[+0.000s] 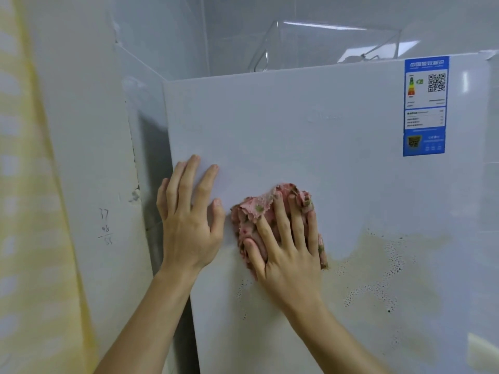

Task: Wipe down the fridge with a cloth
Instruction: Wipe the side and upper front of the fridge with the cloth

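**Cloth pressed flat on fridge door, left hand bracing beside it**

Obs. 1: The white fridge (310, 125) fills the middle and right of the head view; its door front faces the camera, long axis vertical, left edge running down next to a tiled wall (89, 157).

Obs. 2: The cloth (253, 211), pink with greenish-brown flecks, sits bunched on the door's left-centre area. Its bulk runs roughly up-down, tilted slightly, with the ragged upper edge pointing toward the door's top right.

Obs. 3: The right hand (283, 252) lies palm-down on the cloth, fingers (280, 220) spread and laid flat, pressing it against the door; no pinch, nothing gripped.

Obs. 4: The left hand (189, 225) rests bare on the door just left of the cloth, near the door's left edge. Fingers spread, pointing up, palm against the surface, holding nothing.

Obs. 5: A yellowish film with dark specks (383, 276) covers the door to the right of and below the cloth; the area above it looks clean.

Obs. 6: A blue energy label (425, 106) sits at the door's upper right. Pencilled numbers (105, 226) mark the wall. A clear plastic container (324, 44) stands on the fridge top.
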A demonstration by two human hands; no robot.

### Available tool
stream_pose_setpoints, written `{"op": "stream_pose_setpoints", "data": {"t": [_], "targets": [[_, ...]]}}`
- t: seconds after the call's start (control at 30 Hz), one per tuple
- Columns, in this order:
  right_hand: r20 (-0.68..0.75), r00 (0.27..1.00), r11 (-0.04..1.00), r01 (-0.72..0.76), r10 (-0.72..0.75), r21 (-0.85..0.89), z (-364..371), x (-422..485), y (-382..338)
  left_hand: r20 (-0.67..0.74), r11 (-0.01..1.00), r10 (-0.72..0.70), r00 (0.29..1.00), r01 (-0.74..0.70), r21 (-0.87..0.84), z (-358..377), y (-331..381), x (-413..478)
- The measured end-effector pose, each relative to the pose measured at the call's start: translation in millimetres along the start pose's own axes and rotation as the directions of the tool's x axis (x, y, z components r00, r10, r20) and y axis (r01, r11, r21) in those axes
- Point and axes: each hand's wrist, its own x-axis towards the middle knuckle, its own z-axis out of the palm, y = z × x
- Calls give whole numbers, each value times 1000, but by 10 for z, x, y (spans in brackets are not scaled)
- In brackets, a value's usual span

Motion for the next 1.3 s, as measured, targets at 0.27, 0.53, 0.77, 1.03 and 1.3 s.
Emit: {"op": "stream_pose_setpoints", "data": {"t": [0.27,0.53,0.77,1.03,1.3], "targets": [[-41,996,996,-82,80,-40,34,681,-226,14,1000,18,1000,-18,21,-72,-200,-22],[-125,990,992,-57,70,110,98,647,-268,15,999,34,999,-34,9,-86,-272,-72],[62,996,997,69,-70,18,10,-199,-198,-3,999,30,1000,-30,-22,-67,-262,-75],[-31,986,987,163,-163,-8,67,213,-243,10,999,43,999,-43,1,-138,-451,-134],[-109,990,995,96,-94,12,172,742,-531,-6,999,-30,1000,30,18,-226,-688,-285]]}}
